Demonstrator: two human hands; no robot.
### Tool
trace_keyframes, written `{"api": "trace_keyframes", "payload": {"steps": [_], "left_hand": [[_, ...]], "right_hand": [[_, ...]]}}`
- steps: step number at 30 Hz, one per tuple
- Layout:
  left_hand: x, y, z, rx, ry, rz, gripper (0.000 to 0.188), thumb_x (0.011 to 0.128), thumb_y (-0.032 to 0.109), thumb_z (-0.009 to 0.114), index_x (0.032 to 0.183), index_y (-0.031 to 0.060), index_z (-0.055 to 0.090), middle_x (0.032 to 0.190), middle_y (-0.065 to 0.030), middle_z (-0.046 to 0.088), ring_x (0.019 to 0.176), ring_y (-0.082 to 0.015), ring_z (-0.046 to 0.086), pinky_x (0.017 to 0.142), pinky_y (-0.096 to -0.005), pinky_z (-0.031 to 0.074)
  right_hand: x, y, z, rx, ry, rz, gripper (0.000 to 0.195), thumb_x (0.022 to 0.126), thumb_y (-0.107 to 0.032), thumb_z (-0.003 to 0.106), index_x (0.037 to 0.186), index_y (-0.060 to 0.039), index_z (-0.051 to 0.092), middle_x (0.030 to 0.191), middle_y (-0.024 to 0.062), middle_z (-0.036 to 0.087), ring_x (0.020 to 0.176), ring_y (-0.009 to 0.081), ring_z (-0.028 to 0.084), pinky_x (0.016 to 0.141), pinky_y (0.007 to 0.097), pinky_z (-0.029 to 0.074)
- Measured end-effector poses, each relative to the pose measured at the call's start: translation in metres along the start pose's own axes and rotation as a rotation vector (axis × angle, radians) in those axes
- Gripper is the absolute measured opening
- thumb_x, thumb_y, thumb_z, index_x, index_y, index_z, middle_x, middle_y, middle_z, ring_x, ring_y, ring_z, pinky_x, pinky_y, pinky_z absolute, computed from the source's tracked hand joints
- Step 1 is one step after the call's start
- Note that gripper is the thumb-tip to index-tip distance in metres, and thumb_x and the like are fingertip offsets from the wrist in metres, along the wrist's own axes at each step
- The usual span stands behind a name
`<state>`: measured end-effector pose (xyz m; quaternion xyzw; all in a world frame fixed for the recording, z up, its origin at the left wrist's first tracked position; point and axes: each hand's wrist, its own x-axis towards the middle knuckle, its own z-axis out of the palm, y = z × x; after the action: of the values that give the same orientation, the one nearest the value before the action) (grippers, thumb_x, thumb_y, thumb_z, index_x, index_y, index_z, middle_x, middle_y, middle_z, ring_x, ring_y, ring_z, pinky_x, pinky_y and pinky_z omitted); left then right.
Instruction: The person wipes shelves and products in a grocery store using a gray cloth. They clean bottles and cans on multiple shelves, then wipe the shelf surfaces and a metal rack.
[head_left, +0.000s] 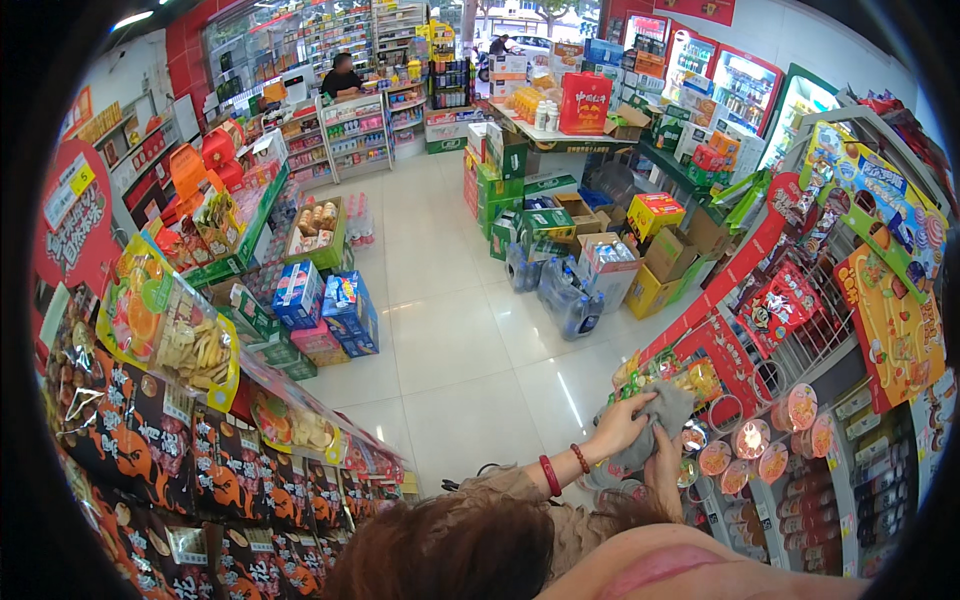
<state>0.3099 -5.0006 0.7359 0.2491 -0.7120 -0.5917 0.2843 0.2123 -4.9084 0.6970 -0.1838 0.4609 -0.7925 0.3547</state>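
Observation:
A grey cloth (670, 409) is bunched between my two hands at the end of a shelf rack on the right. My left hand (624, 426), with a red bangle and a beaded bracelet on its wrist, grips the cloth from the left. Below it, my right hand (663, 466) pinches the lower part of the cloth. Whether the cloth wraps anything is hidden. Just beyond lie colourful snack packets (701, 381). Close by on the right are several round-lidded cups (751, 438), beside clear plastic rings (725, 411).
Black snack bags (232, 457) fill a rack on the left. Shrink-wrapped bottles (574, 300) and cartons (652, 281) stand on the tiled floor (450, 330). More boxes (350, 311) are stacked left of the aisle. A person (341, 77) is behind the far counter.

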Motion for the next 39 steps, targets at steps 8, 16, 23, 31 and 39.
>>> {"api": "trace_keyframes", "payload": {"steps": [8, 16, 23, 31, 39], "left_hand": [[0.0, -0.008, -0.036, -0.052, 0.133, 0.053, 0.035, 0.075, 0.005, 0.055, 0.11, 0.0037, 0.053, 0.104, -0.0112, 0.058, 0.092, -0.0182, 0.057, 0.079, -0.0284, 0.045], [-0.015, 0.008, -0.068, -0.169, 0.267, 0.077, 0.027, 0.072, 0.004, 0.06, 0.099, 0.0034, 0.059, 0.09, -0.0094, 0.062, 0.083, -0.0137, 0.058, 0.074, -0.0252, 0.045], [-0.024, 0.019, -0.083, -0.196, 0.323, 0.125, 0.024, 0.074, 0.005, 0.061, 0.098, 0.0023, 0.059, 0.089, -0.0073, 0.062, 0.084, -0.0125, 0.057, 0.075, -0.0252, 0.044], [-0.041, 0.055, -0.105, -0.195, 0.42, 0.196, 0.022, 0.074, 0.005, 0.06, 0.097, 0.0027, 0.06, 0.087, -0.0064, 0.062, 0.081, -0.0107, 0.056, 0.076, -0.0253, 0.044], [-0.044, 0.055, -0.106, -0.196, 0.431, 0.2, 0.021, 0.075, 0.005, 0.06, 0.095, 0.0009, 0.06, 0.087, -0.007, 0.062, 0.081, -0.0111, 0.057, 0.074, -0.0254, 0.044]], "right_hand": [[0.007, 0.007, 0.046, -0.06, -0.054, -0.045, 0.041, 0.079, -0.002, 0.052, 0.118, 0.0006, 0.039, 0.113, 0.0087, 0.048, 0.101, 0.0196, 0.048, 0.087, 0.0307, 0.037], [0.03, 0.034, 0.035, 0.024, -0.24, 0.095, 0.049, 0.078, -0.011, 0.057, 0.121, -0.0021, 0.035, 0.117, 0.0087, 0.045, 0.106, 0.0201, 0.044, 0.09, 0.0323, 0.036], [0.029, 0.05, 0.057, 0.245, -0.427, 0.396, 0.05, 0.083, -0.029, 0.052, 0.123, -0.005, 0.034, 0.118, 0.0073, 0.044, 0.109, 0.0206, 0.043, 0.091, 0.0345, 0.036], [0.033, 0.056, 0.085, 0.327, -0.629, 0.464, 0.057, 0.083, -0.041, 0.051, 0.124, -0.0065, 0.033, 0.121, 0.0062, 0.041, 0.112, 0.019, 0.04, 0.093, 0.0343, 0.034], [0.034, 0.067, 0.087, 0.36, -0.596, 0.531, 0.06, 0.081, -0.046, 0.05, 0.125, -0.0082, 0.032, 0.122, 0.0055, 0.041, 0.112, 0.0193, 0.04, 0.093, 0.035, 0.035]]}}
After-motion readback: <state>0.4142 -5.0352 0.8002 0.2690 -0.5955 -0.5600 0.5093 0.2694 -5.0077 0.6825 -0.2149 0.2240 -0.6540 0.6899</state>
